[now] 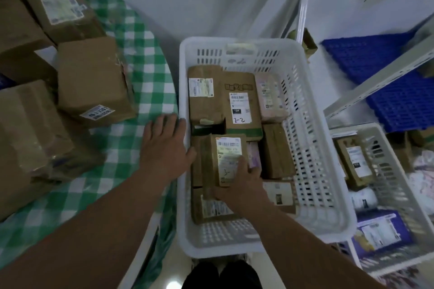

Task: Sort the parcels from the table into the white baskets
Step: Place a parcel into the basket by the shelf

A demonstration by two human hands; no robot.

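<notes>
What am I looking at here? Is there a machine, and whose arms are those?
No machine: a person wears a camera on the head, looking down at their own bare arms. The right hand grips a small brown parcel with a white label, inside the white basket, which already holds several parcels. The left hand lies open and flat at the basket's near-left rim. To the left, cardboard boxes sit on a table with a green checked cloth. A second white basket stands to the right.

A brown labelled parcel [226, 161] stands tilted among packed brown parcels in the white basket [312, 138]; more cardboard parcels [94, 80] sit at nine o'clock on the table [131, 138].
</notes>
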